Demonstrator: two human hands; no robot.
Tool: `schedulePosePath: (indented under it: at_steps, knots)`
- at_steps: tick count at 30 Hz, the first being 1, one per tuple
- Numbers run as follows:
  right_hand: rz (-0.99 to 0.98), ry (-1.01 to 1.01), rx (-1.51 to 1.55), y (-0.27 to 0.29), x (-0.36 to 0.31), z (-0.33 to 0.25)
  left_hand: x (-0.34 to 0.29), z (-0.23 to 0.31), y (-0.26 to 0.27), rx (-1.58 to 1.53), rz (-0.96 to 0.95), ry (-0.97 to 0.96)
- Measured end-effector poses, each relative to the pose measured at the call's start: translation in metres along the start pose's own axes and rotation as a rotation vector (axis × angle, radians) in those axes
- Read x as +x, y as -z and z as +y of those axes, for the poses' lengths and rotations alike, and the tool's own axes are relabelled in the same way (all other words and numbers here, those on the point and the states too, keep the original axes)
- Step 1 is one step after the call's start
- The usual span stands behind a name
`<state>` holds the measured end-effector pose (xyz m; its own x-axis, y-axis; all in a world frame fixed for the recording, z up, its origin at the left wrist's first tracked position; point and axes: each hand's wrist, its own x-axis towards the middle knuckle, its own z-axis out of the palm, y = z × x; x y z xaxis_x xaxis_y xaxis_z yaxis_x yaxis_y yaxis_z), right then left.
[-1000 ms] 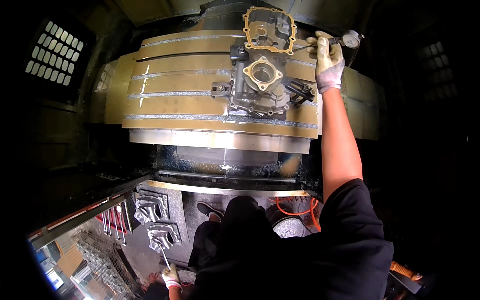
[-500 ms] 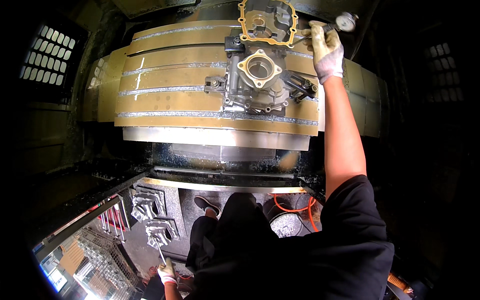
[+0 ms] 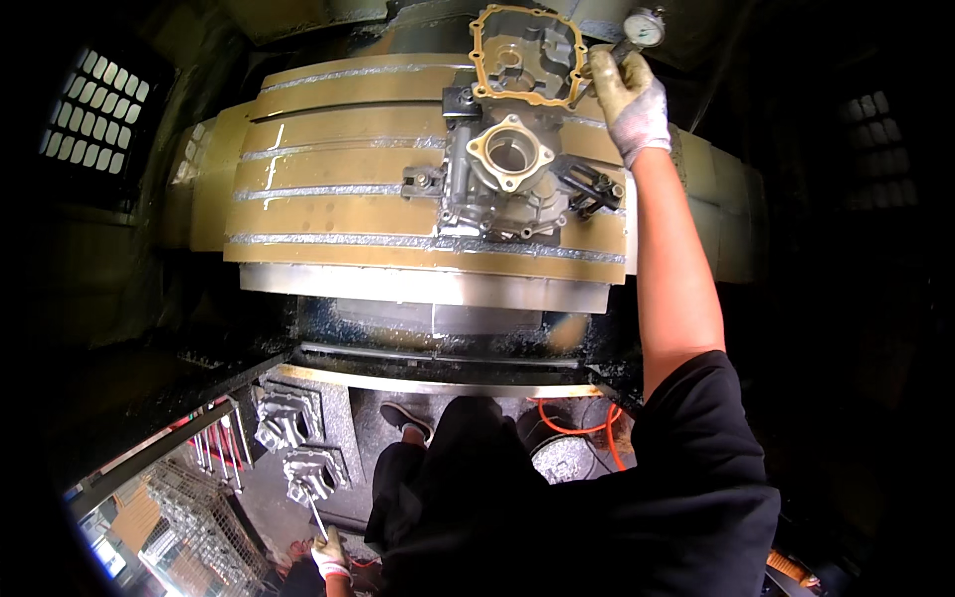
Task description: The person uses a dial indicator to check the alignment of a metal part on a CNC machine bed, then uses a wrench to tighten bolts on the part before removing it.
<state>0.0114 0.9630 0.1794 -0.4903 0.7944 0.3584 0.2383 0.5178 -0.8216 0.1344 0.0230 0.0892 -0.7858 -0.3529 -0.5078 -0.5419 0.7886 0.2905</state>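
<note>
My right hand [image 3: 632,99], in a pale work glove, is closed round the stem of a dial gauge [image 3: 644,28] at the right edge of the upper casting [image 3: 532,75], an open metal housing with a brassy rim. The gauge's round face points up; its stem runs down-left beside the rim, its tip hard to make out. Just nearer stands a grey casting [image 3: 510,157] with a round bore and four-lobed flange. Far down at the lower left, my gloved left hand [image 3: 329,557] grips a thin pale rod-shaped tool [image 3: 317,517], its handle end covered by the fingers.
Dark clamps [image 3: 594,189] and a clamp block [image 3: 424,181] hold the castings on the slotted machine table [image 3: 338,214]. Metal chips lie in its slots. Behind the front sill [image 3: 438,385] are loose castings [image 3: 288,418], an orange hose [image 3: 612,438] and a wire cage [image 3: 199,517] of parts.
My right hand and the gauge have moved left, closer to the upper casting, and the dial has turned. The view has shifted slightly. My left hand keeps its grip.
</note>
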Motion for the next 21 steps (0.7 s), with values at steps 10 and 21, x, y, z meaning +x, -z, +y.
schedulePosePath:
  at_steps: [10, 21]
  knots:
    - [-0.005, 0.007, -0.176, -0.006, 0.004, -0.012, 0.016, -0.03, -0.001, -0.115, -0.04, 0.026]
    - [-0.009, -0.023, -0.083, -0.001, 0.003, -0.009, 0.03, -0.063, -0.004, -0.083, -0.037, 0.052]
